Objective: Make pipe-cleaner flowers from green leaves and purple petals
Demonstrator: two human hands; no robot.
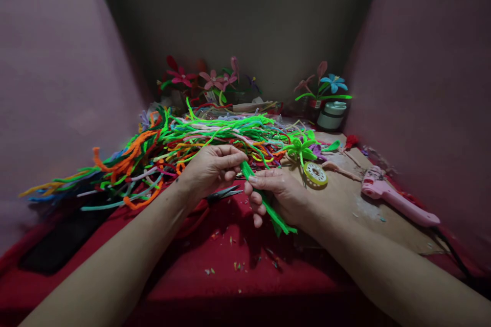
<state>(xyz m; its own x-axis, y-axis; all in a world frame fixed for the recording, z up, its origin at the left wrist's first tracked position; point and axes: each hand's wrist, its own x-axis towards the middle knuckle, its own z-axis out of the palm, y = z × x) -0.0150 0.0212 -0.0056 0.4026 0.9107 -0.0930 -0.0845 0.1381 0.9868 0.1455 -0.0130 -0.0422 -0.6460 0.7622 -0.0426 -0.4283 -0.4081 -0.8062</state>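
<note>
Both hands hold a small bundle of bright green pipe cleaners (274, 217) above the red cloth. My left hand (215, 166) pinches its upper end between thumb and fingers. Farther down, my right hand (278, 191) is closed around the bundle, thumb on top, and the loose ends stick out below it toward the lower right. Just behind the hands lies a large heap of pipe cleaners (230, 127), mostly green, with orange, white and blue among them. A pair of scissors (224, 193) rests on the cloth beside my left hand, its handles partly hidden by my left forearm.
A pink glue gun (399, 196) lies on cardboard (345, 199) at right, its cord trailing off. Near it are a yellow-rimmed disc (315, 174) and a green pipe-cleaner flower (301, 148). A dark phone-like slab (63, 240) lies left. Finished flowers (333, 83) and a jar (332, 115) stand behind.
</note>
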